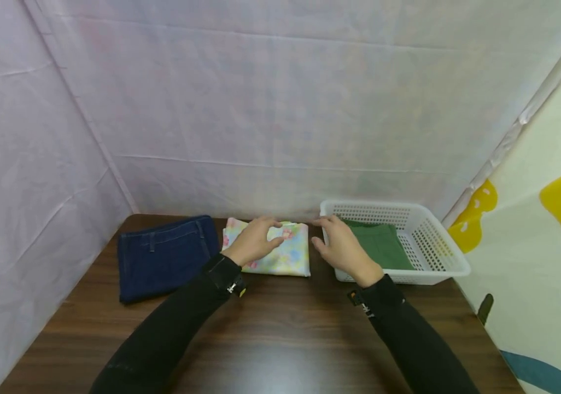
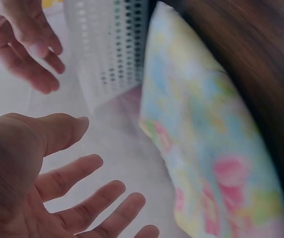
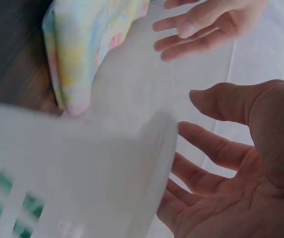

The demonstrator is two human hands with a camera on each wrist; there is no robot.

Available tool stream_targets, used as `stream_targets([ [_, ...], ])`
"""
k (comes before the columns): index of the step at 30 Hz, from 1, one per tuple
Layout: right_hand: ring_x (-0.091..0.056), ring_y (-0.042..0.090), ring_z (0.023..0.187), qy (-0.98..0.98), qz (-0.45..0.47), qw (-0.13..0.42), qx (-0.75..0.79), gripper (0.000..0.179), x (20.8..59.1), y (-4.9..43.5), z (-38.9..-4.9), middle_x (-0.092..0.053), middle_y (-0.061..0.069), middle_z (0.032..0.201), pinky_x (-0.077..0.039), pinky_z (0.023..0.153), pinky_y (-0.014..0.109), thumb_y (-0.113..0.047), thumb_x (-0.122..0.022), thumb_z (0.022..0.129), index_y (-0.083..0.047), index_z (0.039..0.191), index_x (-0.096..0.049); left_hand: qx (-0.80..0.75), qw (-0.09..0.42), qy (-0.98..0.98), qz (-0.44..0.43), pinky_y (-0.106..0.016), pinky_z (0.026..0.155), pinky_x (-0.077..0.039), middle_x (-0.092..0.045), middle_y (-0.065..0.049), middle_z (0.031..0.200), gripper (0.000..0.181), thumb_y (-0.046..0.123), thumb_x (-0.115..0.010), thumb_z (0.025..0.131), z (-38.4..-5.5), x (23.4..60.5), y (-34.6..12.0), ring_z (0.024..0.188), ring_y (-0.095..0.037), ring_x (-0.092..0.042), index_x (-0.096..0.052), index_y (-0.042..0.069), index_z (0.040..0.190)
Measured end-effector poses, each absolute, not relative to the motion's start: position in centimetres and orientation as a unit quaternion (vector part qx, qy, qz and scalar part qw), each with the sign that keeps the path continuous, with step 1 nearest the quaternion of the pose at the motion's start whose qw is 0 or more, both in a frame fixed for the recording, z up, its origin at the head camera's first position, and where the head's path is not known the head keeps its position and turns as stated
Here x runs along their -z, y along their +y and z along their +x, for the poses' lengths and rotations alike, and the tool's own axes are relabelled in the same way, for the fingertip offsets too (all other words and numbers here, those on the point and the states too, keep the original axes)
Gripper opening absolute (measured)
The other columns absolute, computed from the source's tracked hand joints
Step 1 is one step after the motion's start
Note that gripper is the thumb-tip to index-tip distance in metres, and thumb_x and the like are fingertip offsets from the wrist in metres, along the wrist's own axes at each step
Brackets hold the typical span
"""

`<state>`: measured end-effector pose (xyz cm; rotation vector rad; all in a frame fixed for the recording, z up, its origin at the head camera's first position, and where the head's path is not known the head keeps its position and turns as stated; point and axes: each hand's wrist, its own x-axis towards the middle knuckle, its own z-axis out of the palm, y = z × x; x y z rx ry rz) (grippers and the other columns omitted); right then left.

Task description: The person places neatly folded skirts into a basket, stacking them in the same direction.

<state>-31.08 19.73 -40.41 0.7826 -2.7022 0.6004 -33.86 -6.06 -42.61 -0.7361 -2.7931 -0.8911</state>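
Observation:
A folded floral cloth [image 1: 287, 257] in pastel yellow, blue and pink lies at the back middle of the brown table. My left hand [image 1: 253, 241] hovers over its left part, fingers spread and holding nothing. Across from it, my right hand [image 1: 339, 249] is at the left rim of a white perforated plastic basket [image 1: 438, 246], likewise holding nothing. In the right wrist view the fingers [image 3: 206, 173] pass behind the basket's corner; whether they touch it I cannot tell. Inside the basket lies a folded green cloth [image 1: 384, 246], partly hidden by my right hand.
Folded dark blue denim [image 1: 162, 254] lies on the table's left side, close to my left forearm. The wooden table top [image 1: 280, 334] stretches toward me. A pale fabric wall [image 1: 270, 109] stands directly behind the table, with further fabric panels at both sides.

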Motion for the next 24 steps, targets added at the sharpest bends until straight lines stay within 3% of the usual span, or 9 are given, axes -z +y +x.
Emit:
stream_targets([
  [3, -0.057, 0.028, 0.109, -0.926, 0.289, 0.131, -0.206, 0.042, 40.6, 18.4, -31.1, -0.051, 0.018, 0.135, -0.049, 0.087, 0.044, -0.016, -0.064, 0.101, -0.004, 0.139, -0.055, 0.292, 0.057, -0.926, -0.230, -0.044, 0.107, -0.040, -0.058, -0.010, 0.136, 0.045, 0.029, -0.068, 0.099, -34.0, 43.5, -7.4, 0.131, -0.030, -0.048, -0.059, 0.006, 0.136],
  [5, -0.058, 0.025, 0.097, -0.923, 0.300, 0.129, -0.204, 0.041, 40.8, 17.6, -31.1, -0.052, 0.019, 0.133, -0.050, 0.079, 0.042, -0.015, -0.064, 0.100, -0.001, 0.138, -0.055, 0.301, 0.048, -0.926, -0.221, -0.043, 0.099, -0.046, -0.060, -0.012, 0.134, 0.045, 0.027, -0.068, 0.099, -33.9, 43.9, -8.2, 0.118, -0.032, -0.057, -0.059, 0.005, 0.137],
  [8, -0.059, 0.025, 0.101, -0.924, 0.307, 0.115, -0.197, 0.041, 41.3, 16.6, -30.9, -0.052, 0.019, 0.134, -0.051, 0.083, 0.041, -0.015, -0.065, 0.100, -0.001, 0.138, -0.055, 0.301, 0.047, -0.931, -0.201, -0.043, 0.089, -0.050, -0.062, -0.014, 0.129, 0.046, 0.025, -0.070, 0.097, -33.7, 44.7, -9.1, 0.108, -0.033, -0.059, -0.060, 0.004, 0.136],
  [10, -0.057, 0.026, 0.115, -0.925, 0.310, 0.103, -0.192, 0.042, 41.8, 15.9, -30.7, -0.052, 0.017, 0.137, -0.050, 0.091, 0.040, -0.017, -0.065, 0.100, -0.003, 0.138, -0.055, 0.287, 0.046, -0.941, -0.176, -0.048, 0.082, -0.050, -0.060, -0.015, 0.130, 0.047, 0.028, -0.071, 0.095, -33.5, 45.1, -9.7, 0.105, -0.034, -0.057, -0.061, 0.006, 0.135],
  [12, -0.053, 0.027, 0.124, -0.926, 0.313, 0.094, -0.189, 0.042, 42.4, 15.1, -30.5, -0.052, 0.015, 0.138, -0.048, 0.096, 0.040, -0.018, -0.065, 0.100, -0.005, 0.139, -0.055, 0.262, 0.049, -0.952, -0.152, -0.054, 0.085, -0.046, -0.057, -0.015, 0.133, 0.049, 0.032, -0.072, 0.093, -33.3, 45.6, -10.2, 0.119, -0.037, -0.049, -0.062, 0.009, 0.135],
  [17, -0.057, 0.027, 0.118, -0.930, 0.312, 0.077, -0.180, 0.041, 44.3, 13.5, -30.3, -0.055, 0.014, 0.133, -0.050, 0.093, 0.038, -0.021, -0.066, 0.100, -0.004, 0.137, -0.057, 0.229, 0.026, -0.966, -0.115, -0.063, 0.087, -0.041, -0.047, -0.022, 0.140, 0.057, 0.037, -0.077, 0.087, -32.9, 46.4, -11.4, 0.121, -0.048, -0.042, -0.061, 0.012, 0.137],
  [24, -0.061, 0.027, 0.105, -0.944, 0.286, 0.028, -0.165, 0.037, 46.1, 12.3, -30.5, -0.061, 0.012, 0.121, -0.053, 0.081, 0.040, -0.025, -0.066, 0.099, -0.005, 0.130, -0.064, 0.210, 0.012, -0.969, -0.130, -0.058, 0.088, -0.045, -0.057, -0.018, 0.128, 0.059, 0.039, -0.078, 0.086, -32.6, 46.7, -12.4, 0.111, -0.043, -0.051, -0.062, 0.010, 0.135],
])
